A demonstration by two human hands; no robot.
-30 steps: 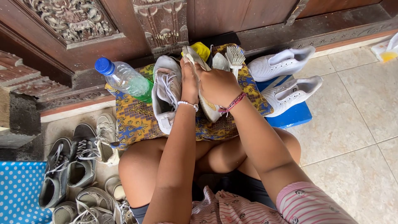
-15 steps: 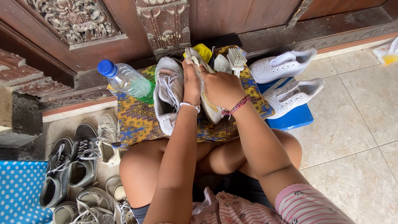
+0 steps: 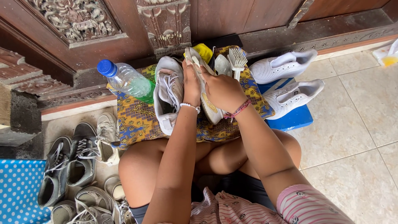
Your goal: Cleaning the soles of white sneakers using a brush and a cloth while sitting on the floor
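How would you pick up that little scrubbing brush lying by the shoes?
Probably by its white handle. The brush lies on the patterned cloth, bristle head toward the wooden door, handle pointing back toward the person. The right hand sits just below it, so coming from that near side and pinching the slim handle looks easiest.

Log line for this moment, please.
left hand: steadies grey shoe | right hand: holds grey shoe | second shoe: on patterned cloth | brush: idle

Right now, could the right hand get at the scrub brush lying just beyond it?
Probably yes: the right hand grips the sole-up shoe, but the brush lies just past its knuckles on the patterned cloth, nothing between. It must let go first.
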